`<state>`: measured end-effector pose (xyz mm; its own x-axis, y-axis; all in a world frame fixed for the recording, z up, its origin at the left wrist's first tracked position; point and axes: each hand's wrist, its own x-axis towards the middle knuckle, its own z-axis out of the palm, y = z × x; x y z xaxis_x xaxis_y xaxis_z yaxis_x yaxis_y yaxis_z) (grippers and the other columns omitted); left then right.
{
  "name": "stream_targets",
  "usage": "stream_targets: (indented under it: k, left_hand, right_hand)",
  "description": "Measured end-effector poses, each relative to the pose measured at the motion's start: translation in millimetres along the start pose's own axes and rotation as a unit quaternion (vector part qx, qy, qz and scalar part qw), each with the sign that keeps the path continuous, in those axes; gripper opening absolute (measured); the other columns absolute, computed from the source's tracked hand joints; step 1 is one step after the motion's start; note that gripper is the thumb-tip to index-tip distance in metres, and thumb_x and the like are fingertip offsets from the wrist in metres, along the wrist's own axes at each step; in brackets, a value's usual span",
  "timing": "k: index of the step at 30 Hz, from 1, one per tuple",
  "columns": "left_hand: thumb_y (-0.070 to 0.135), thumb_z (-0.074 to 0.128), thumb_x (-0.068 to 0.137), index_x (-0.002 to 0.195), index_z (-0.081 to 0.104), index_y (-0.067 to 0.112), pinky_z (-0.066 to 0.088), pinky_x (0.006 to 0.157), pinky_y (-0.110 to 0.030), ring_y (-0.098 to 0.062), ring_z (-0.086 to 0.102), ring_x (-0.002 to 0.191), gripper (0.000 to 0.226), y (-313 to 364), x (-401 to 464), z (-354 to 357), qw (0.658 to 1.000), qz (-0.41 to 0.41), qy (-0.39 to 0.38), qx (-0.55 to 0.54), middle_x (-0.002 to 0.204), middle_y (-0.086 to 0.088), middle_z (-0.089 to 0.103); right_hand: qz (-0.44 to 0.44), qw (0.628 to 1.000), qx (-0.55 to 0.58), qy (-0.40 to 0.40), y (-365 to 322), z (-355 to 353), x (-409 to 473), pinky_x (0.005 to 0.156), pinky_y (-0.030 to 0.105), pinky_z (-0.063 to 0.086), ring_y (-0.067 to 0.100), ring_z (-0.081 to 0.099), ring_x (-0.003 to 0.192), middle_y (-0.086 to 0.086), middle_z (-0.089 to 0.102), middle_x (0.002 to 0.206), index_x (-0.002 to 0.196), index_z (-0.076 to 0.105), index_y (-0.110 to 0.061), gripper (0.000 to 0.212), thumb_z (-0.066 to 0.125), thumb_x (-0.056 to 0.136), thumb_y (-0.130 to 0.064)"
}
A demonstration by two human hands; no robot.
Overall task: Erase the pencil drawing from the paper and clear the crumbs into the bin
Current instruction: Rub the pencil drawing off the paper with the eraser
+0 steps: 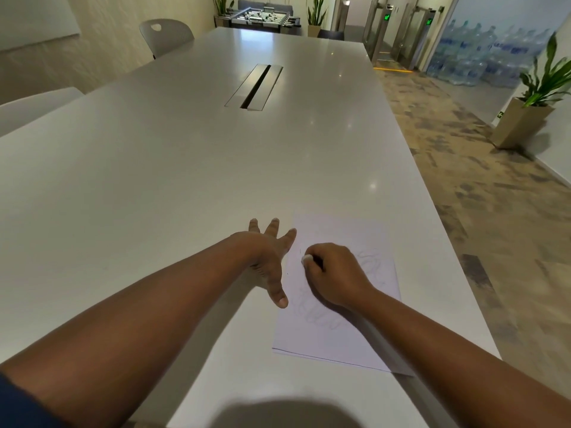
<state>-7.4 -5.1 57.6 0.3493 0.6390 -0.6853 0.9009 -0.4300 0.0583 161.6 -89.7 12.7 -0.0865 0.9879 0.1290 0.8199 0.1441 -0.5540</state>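
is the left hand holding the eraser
No, the left hand lies open with fingers spread at the paper's left edge, while the white eraser is gripped in the right hand.

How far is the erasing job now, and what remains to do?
Early to midway. Faint pencil lines remain on the paper. In hand: the right hand presses a white eraser on the sheet while the left hand, fingers spread, steadies its edge. Left: finish erasing and clear the crumbs; no bin is in view.
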Motion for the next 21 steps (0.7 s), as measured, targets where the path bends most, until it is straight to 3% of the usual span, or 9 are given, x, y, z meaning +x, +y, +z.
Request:
stream_targets:
  k: [3, 8, 11, 15, 19, 21]
  left_hand:
    - [0.067, 0.092, 0.049, 0.149, -0.034, 0.043, 0.014, 0.119, -0.069, -0.046, -0.038, 0.142, 0.163, 0.7, 0.8, -0.4, 1.000, -0.001, 0.001, 0.007, 0.158, 0.000, -0.044]
    - [0.067, 0.092, 0.050, 0.149, -0.033, 0.044, 0.014, 0.119, -0.068, -0.045, -0.038, 0.142, 0.162, 0.4, -0.8, 0.6, 1.000, -0.001, 0.006, 0.003, 0.158, 0.000, -0.043]
    - [0.066, 0.093, 0.050, 0.151, -0.032, 0.042, 0.015, 0.119, -0.069, -0.047, -0.038, 0.142, 0.162, 0.2, -0.7, -0.4, 1.000, 0.004, 0.008, 0.004, 0.159, -0.001, -0.042]
    - [0.069, 0.091, 0.049, 0.149, -0.034, 0.043, 0.016, 0.119, -0.069, -0.047, -0.037, 0.143, 0.162, 0.3, 0.3, 0.9, 1.000, -0.001, 0.009, 0.016, 0.159, -0.001, -0.043]
    - [0.068, 0.092, 0.049, 0.150, -0.033, 0.043, 0.015, 0.119, -0.069, -0.045, -0.038, 0.143, 0.162, -0.9, -0.4, 0.6, 1.000, 0.000, 0.008, 0.007, 0.158, 0.000, -0.043]
    - [0.067, 0.092, 0.050, 0.150, -0.033, 0.044, 0.014, 0.119, -0.068, -0.044, -0.038, 0.143, 0.162, -0.8, -0.5, 0.4, 1.000, 0.000, 0.009, 0.001, 0.158, 0.001, -0.043]
  right_hand:
    - [-0.047, 0.996, -0.010, -0.077, -12.8, 6.8, -7.4, 0.070, 0.042, 0.055, 0.014, 0.063, 0.071, -0.002, 0.068, 0.074, 0.079, 0.066, -0.014, 0.032, 0.051, 0.104, -0.027]
    - [-0.007, 1.000, -0.015, -0.020, -1.0, 0.6, 2.2, 0.069, 0.040, 0.053, 0.016, 0.061, 0.071, -0.005, 0.066, 0.071, 0.074, 0.060, -0.015, 0.032, 0.052, 0.104, -0.023]
    - [-0.073, 0.991, -0.009, -0.110, -19.2, 7.1, -9.1, 0.068, 0.039, 0.050, 0.014, 0.059, 0.070, -0.002, 0.066, 0.074, 0.078, 0.065, -0.013, 0.032, 0.052, 0.105, -0.025]
    - [-0.035, 0.998, -0.004, -0.056, -9.4, 6.1, 4.7, 0.073, 0.043, 0.056, 0.017, 0.064, 0.075, 0.000, 0.070, 0.080, 0.084, 0.069, -0.013, 0.032, 0.052, 0.105, -0.029]
    - [-0.055, 0.991, 0.012, -0.120, -14.6, 3.4, -3.8, 0.075, 0.035, 0.055, 0.013, 0.065, 0.078, -0.003, 0.074, 0.086, 0.090, 0.074, -0.013, 0.028, 0.055, 0.106, -0.027]
    - [-0.034, 0.997, 0.007, -0.068, -4.4, -0.9, -1.0, 0.077, 0.038, 0.057, 0.012, 0.066, 0.079, -0.004, 0.075, 0.087, 0.090, 0.074, -0.013, 0.029, 0.055, 0.106, -0.028]
